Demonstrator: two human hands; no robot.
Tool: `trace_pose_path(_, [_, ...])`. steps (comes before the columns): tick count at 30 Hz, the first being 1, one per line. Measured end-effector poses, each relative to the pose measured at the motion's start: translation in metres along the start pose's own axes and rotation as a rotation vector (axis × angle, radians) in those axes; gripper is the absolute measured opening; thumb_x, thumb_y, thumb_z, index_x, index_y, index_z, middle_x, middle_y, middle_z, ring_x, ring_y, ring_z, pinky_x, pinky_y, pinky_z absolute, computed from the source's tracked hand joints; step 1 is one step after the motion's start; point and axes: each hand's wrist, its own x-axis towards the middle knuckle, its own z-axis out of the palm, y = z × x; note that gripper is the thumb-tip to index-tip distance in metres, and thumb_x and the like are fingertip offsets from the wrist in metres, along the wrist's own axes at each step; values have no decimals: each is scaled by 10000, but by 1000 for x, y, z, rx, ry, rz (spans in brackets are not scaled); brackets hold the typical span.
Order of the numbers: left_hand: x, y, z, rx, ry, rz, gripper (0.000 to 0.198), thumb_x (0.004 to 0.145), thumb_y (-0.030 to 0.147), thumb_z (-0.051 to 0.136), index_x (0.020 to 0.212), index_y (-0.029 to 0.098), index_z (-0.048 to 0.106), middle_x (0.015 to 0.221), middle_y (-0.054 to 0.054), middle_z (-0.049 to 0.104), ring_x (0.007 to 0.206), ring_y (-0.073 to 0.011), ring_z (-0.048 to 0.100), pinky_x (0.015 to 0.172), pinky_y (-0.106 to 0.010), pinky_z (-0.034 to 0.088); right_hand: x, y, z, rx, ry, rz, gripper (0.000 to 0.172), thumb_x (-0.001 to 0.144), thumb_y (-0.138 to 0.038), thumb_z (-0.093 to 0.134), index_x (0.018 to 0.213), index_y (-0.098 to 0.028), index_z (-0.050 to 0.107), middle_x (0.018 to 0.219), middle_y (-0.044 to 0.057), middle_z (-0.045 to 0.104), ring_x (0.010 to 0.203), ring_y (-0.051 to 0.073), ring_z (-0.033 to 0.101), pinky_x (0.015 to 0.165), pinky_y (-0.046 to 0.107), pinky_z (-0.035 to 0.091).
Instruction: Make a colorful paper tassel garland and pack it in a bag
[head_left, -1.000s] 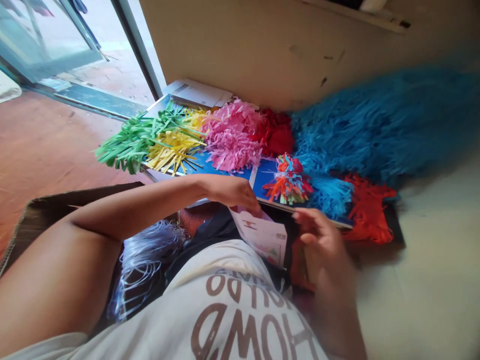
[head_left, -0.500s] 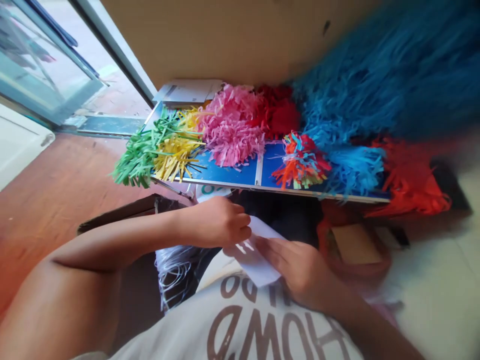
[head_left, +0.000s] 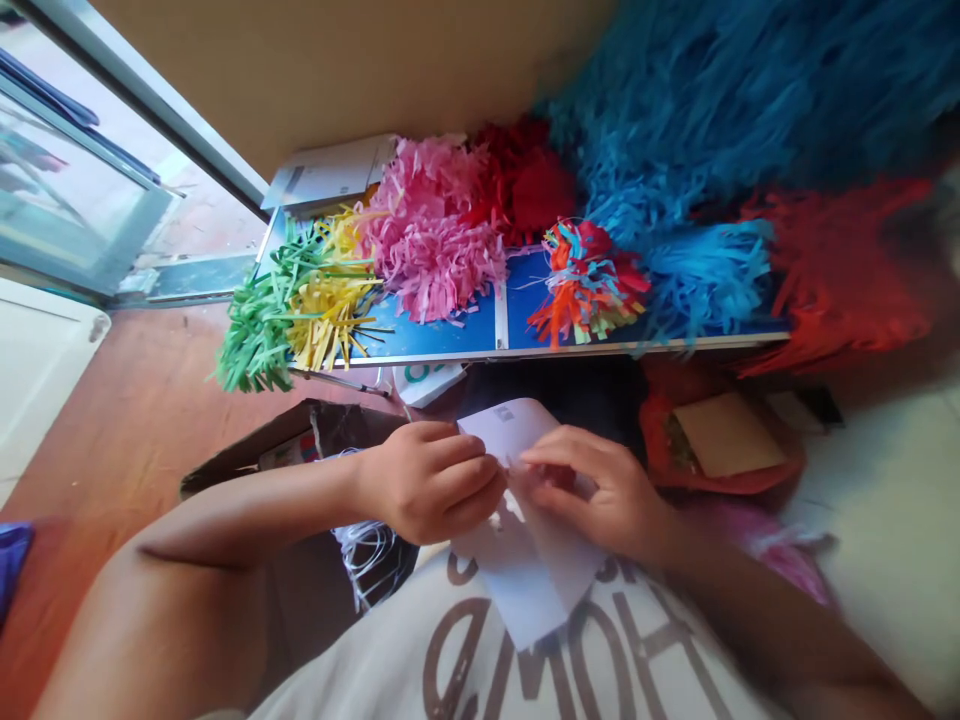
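Note:
A white sheet of paper (head_left: 525, 580), curled and folded, hangs in front of my shirt. Small ragged openings or bright marks show near its middle, and a small dark printed patch is on its upper part. My left hand (head_left: 442, 485) is closed in a pinch at the paper's left side. From the right, my right hand (head_left: 604, 490) grips the same sheet between thumb and bent fingers, its fingertips close to those of the left. What lies exactly between the fingertips is too small to make out.
Ahead is a blue folding table (head_left: 442, 335) bearing green (head_left: 259, 320), yellow (head_left: 334, 315), pink (head_left: 442, 240), multicoloured (head_left: 589, 285) and blue paper-strip bundles (head_left: 709, 270). A cardboard box (head_left: 289, 570) with white strings (head_left: 367, 560) stands left. A red basin (head_left: 660, 440) is lower right.
The right hand has shifted from lying flat along the paper to a bent-finger hold near the left fingertips. The sheet now opens out upward and downward, and the view has shifted slightly.

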Motion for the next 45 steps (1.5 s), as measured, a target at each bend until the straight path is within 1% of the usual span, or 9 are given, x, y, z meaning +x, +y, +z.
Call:
trace_pose_path(4, [3, 0, 0, 106, 193, 149, 53, 899, 165, 602, 895, 202, 639, 757, 11, 712, 680, -133, 684, 537, -274, 486, 13, 5, 3, 94, -40, 40, 261, 948, -399, 651, 1123, -214, 712, 919, 41, 668, 751, 127, 642, 656, 246, 553])
trace_pose_path(11, [18, 0, -7, 113, 145, 98, 110, 950, 190, 558, 871, 199, 634, 747, 16, 707, 650, -106, 660, 555, -265, 457, 19, -6, 8, 338, 23, 339, 316, 862, -478, 726, 759, -187, 659, 698, -10, 608, 607, 110, 534, 530, 222, 427])
trace_pose_path(15, [24, -2, -16, 181, 38, 114, 128, 959, 195, 574, 841, 187, 622, 700, 12, 673, 623, -119, 622, 559, -275, 417, 1, 13, -17, 351, 249, 286, 325, 877, -476, 698, 723, -203, 609, 632, -29, 550, 544, 108, 496, 497, 232, 409])
trace_pose_path(20, [26, -4, -12, 240, 4, -59, 194, 1008, 258, 496, 869, 174, 602, 572, 40, 572, 483, -104, 505, 480, -272, 312, -46, 55, -72, -331, 611, 239, 435, 837, -497, 739, 1187, -250, 665, 877, 64, 712, 664, 180, 648, 581, 304, 532])
trace_pose_path(22, [29, -3, -6, 251, 17, -92, 276, 1025, 271, 454, 798, 176, 578, 551, 35, 564, 474, -107, 507, 474, -275, 294, -57, 54, -72, -487, 490, 203, 515, 910, -507, 653, 1368, -277, 597, 1106, 128, 736, 921, 240, 711, 767, 360, 585])
trace_pose_path(26, [44, -3, -6, 173, 23, -190, 350, 1044, 295, 417, 780, 169, 610, 573, 8, 615, 502, -119, 556, 491, -259, 313, -56, 34, -35, -181, 88, 115, 554, 1030, -590, 320, 1378, -279, 619, 1300, 101, 690, 1220, 280, 642, 1048, 476, 523])
trace_pose_path(33, [61, -12, -54, -513, -425, -269, 404, 949, 504, 591, 1143, 162, 684, 975, -76, 769, 760, -145, 703, 633, -199, 469, -30, 26, -17, 225, 60, 179, 592, 984, -650, 398, 1349, -255, 647, 1347, 119, 658, 1267, 296, 613, 1044, 472, 532])
trace_pose_path(41, [62, -1, -72, -551, -566, -147, 448, 799, 333, 810, 1180, 174, 638, 1095, -101, 752, 915, -188, 730, 778, -211, 543, -19, 21, -7, 216, -79, 147, 636, 939, -696, 473, 1422, -295, 572, 1458, 96, 572, 1357, 260, 531, 1154, 456, 418])
trace_pose_path(45, [56, 10, -70, -623, -524, -115, 295, 867, 177, 695, 1149, 166, 610, 1113, -121, 719, 890, -156, 713, 737, -197, 565, -17, 17, -2, 193, -20, 63, 533, 967, -612, 514, 1377, -286, 613, 1366, 86, 648, 1250, 232, 616, 1086, 415, 487])
